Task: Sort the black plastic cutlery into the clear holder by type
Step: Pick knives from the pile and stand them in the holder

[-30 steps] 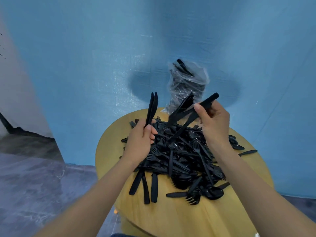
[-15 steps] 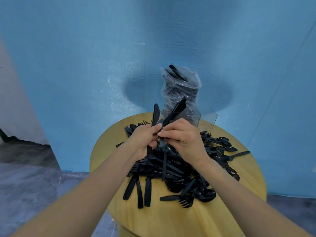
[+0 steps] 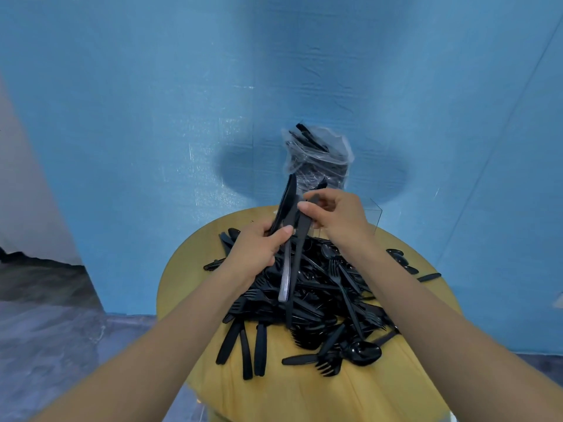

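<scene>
A heap of black plastic forks, spoons and knives [image 3: 323,293] covers the round yellow table [image 3: 304,391]. My left hand [image 3: 259,254] grips a bundle of black knives [image 3: 288,208] that stand upright above the heap, blades up. My right hand [image 3: 338,219] pinches one more black knife [image 3: 300,239] against that bundle from the right. The clear holder [image 3: 373,213] stands at the table's far edge, mostly hidden behind my right hand. A clear plastic bag of black cutlery [image 3: 320,159] rises behind it.
A blue foam-covered wall [image 3: 274,86] closes off the back and right. Grey floor [image 3: 45,330] lies to the left of the table. Three knives [image 3: 243,342] lie side by side at the heap's near left edge.
My hands have come together and risen. The right hand brought its knife over to the left hand's bundle, and the bundle has grown longer and hangs down over the heap.
</scene>
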### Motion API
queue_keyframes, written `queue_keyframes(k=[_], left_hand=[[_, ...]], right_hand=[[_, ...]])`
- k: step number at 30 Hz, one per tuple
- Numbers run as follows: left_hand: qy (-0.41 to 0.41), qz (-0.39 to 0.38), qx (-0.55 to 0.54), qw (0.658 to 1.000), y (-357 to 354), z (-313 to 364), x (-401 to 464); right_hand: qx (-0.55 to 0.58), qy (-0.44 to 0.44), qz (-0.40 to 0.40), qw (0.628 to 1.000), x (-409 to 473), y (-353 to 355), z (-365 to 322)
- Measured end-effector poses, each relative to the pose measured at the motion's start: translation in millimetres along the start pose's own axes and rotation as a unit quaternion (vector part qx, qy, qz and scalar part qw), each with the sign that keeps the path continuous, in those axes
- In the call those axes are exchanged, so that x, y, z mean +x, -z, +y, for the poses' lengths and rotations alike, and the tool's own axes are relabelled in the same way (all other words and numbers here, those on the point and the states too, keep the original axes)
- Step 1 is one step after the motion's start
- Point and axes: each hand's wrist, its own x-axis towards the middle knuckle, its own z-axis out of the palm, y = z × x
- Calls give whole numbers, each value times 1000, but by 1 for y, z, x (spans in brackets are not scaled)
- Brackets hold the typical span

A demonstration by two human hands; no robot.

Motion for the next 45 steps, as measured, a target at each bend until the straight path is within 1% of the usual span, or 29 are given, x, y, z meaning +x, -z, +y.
queue_keyframes(k=[4,10,14,16,19,21,23,26,29,32,34,37,40,42,44,45], left_hand=[[-10,-14,5,1000,1,-1,-4],[-10,-40,1,999,-3,1,-7],[-8,-47,1,999,-8,2,-9],[-10,-46,-12,999,-12,4,-10],[-8,-50,-4,999,-16,8,-13],[2,-51,-2,999,-15,5,-14],[10,-31,30,999,-12,-1,-12],[-3,3,140,990,-7,-8,-9],[-52,-2,247,968,-9,-8,-12],[-75,-21,294,953,-9,-9,-17],[-86,-22,335,938,-5,-14,-18],[-92,-5,372,924,5,-23,-19],[-82,4,383,920,16,-27,-21],[-81,-7,400,913,23,-31,-23],[-77,-25,412,907,29,-33,-26],[-70,-30,407,910,32,-34,-27]], right_hand=[[54,-42,14,998,-1,-4,4],[98,-84,0,992,-4,-5,7],[117,-105,27,987,-6,-7,9],[153,-119,48,980,-7,-10,10],[213,-149,67,963,-10,-13,8],[224,-169,76,957,-12,-11,7],[188,-181,95,961,-13,-7,6],[143,-184,123,965,-10,-4,5],[139,-179,135,965,-6,-10,3],[143,-184,141,962,-5,-22,1],[187,-198,142,952,-5,-30,0],[264,-211,108,935,-7,-41,-2],[283,-200,64,936,-9,-51,-1],[261,-196,42,944,-11,-57,1],[205,-189,30,960,-11,-63,4],[169,-182,29,968,-11,-66,6]])
